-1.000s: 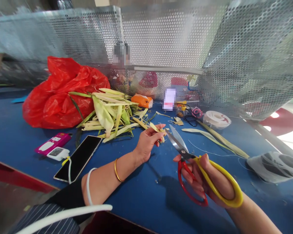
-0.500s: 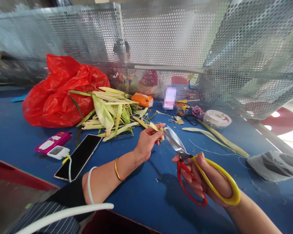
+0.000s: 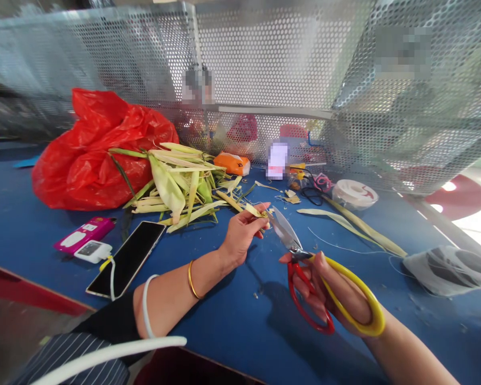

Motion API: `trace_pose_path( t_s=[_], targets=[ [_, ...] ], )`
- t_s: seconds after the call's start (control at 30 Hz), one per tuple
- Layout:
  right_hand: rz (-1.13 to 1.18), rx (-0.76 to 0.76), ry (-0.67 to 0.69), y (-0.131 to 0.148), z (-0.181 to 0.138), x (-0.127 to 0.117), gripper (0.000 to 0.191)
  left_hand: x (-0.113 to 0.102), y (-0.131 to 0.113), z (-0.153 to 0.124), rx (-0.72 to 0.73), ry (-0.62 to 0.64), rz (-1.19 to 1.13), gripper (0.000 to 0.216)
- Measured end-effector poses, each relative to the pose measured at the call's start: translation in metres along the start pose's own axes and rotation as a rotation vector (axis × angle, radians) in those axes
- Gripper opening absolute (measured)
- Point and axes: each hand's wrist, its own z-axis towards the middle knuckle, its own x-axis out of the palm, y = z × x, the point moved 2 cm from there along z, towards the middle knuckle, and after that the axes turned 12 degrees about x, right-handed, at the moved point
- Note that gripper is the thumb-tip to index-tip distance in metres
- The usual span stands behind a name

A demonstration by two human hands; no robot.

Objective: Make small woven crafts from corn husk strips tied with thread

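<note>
My left hand pinches a small pale-yellow piece of corn husk between thumb and fingers, over the middle of the blue table. My right hand grips a pair of scissors with one red and one yellow handle loop. The blades stand slightly apart and point up and left, their tips beside the fingertips of my left hand. Whether the blades touch the husk piece is hard to make out. Behind my left hand lies a heap of green and pale corn husks.
A red plastic bag bulges at the left, behind a black phone and a cabled white device. Tissue pack, tape roll and thread spool lie around. A perforated metal screen borders the back; people show through.
The scissors and my right hand have shifted slightly left, and the blades have closed a little. My left hand keeps its pinch on the husk piece.
</note>
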Motion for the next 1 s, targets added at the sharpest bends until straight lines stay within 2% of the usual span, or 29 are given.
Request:
trace_pose_path(
  t_s=[0.53, 0.63, 0.73, 0.87, 0.93, 1.0],
  targets=[
    [-0.07, 0.015, -0.048, -0.004, 0.003, 0.001, 0.058, 0.001, 0.002, -0.002, 0.027, -0.006, 0.064, 0.04],
    [-0.045, -0.01, -0.051, -0.003, 0.004, 0.002, 0.061, 0.002, 0.001, -0.002, 0.021, 0.015, 0.05, 0.046],
    [0.012, -0.108, -0.147, 0.003, 0.006, 0.0, 0.066, 0.002, 0.0, -0.001, -0.029, 0.01, 0.002, 0.05],
    [0.146, -0.302, -0.374, 0.014, 0.008, -0.011, 0.068, 0.002, 0.001, 0.0, -0.181, 0.009, -0.086, 0.03],
    [0.209, -0.3, -0.384, 0.019, 0.008, -0.016, 0.071, 0.002, 0.001, 0.0, -0.265, 0.019, -0.146, 0.021],
    [0.247, -0.235, -0.336, 0.021, 0.007, -0.019, 0.071, 0.003, 0.001, -0.001, -0.308, 0.023, -0.214, 0.018]
  ],
)
